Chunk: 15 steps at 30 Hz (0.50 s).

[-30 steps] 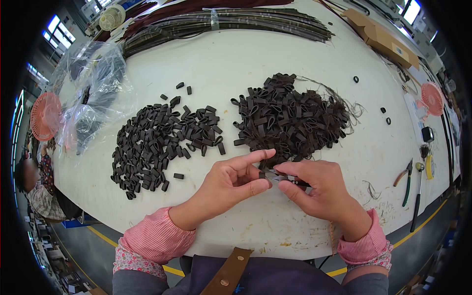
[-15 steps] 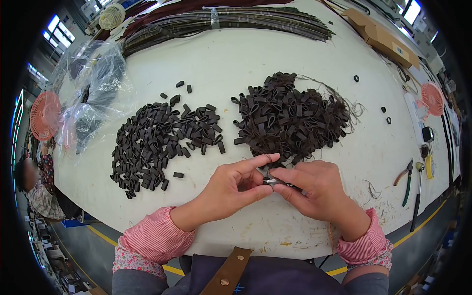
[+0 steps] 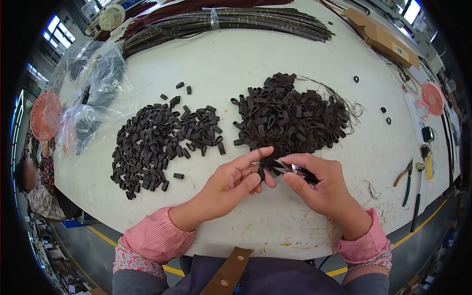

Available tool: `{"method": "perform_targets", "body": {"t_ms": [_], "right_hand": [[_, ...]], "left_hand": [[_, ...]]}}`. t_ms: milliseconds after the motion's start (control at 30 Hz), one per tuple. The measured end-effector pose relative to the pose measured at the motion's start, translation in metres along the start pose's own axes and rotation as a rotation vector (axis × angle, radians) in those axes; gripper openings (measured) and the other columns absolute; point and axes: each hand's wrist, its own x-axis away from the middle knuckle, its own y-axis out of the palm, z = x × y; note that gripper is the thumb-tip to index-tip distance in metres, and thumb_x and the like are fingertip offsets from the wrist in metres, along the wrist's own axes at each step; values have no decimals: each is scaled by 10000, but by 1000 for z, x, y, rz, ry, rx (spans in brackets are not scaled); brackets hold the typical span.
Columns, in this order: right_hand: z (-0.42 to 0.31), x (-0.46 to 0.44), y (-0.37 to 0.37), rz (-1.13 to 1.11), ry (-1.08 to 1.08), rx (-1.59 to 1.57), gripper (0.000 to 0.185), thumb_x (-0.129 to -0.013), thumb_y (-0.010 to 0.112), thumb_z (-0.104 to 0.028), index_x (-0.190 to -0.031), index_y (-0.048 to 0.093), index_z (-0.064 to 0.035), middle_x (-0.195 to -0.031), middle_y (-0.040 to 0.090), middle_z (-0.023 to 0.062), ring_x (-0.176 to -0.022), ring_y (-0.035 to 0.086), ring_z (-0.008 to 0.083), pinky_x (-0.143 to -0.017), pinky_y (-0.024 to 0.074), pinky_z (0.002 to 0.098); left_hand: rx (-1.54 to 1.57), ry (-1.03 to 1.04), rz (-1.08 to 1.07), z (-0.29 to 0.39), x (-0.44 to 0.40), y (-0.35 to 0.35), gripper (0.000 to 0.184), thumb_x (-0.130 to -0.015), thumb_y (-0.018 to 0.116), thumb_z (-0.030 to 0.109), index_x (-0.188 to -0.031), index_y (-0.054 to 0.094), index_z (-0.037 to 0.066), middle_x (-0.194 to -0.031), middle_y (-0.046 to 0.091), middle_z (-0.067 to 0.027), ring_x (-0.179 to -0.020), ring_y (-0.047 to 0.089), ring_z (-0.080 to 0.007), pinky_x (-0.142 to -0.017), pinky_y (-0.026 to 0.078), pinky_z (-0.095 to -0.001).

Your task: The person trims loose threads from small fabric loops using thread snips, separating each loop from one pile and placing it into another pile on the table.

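Partly, the right hand (image 3: 322, 185) hides the snips (image 3: 298, 170) it grips.

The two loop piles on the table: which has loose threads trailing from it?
The right pile of dark loops: loose threads trail along its right edge, whereas the left pile shows none clearly.

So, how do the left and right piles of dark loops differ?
The left pile is spread fairly flat, while the right pile is heaped and more tightly packed. Loose threads trail from the right pile; none can be made out on the left pile. Both consist of small dark loops on the same pale table.
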Motion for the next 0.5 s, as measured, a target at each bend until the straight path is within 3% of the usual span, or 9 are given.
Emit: {"method": "perform_targets", "body": {"t_ms": [133,233,500], "right_hand": [[1,1,2,-88,-28,-16,237,-884,730,-204,-1072,712,-60,-858,733,101,-683,708,232,-614,546,293],[0,0,2,-129,-20,-2,242,-885,729,-209,-1082,716,-70,-840,732,86,-678,706,225,-608,543,292],[6,2,10,-102,-103,-41,222,-881,734,-209,-1071,734,-95,-803,733,60,-648,690,222,-577,525,291]], "left_hand": [[46,-8,-49,2,0,-1,525,-1055,412,117,-1562,283,64,-1082,632,-30,-847,492,-72,-824,437,-218],[47,-11,-76,3,0,0,567,-1061,446,177,-1565,238,19,-1040,639,-36,-863,522,-74,-827,447,-226],[74,-67,-139,9,1,6,573,-1065,411,148,-1577,187,26,-1002,632,-32,-846,516,-59,-803,441,-209]]}}
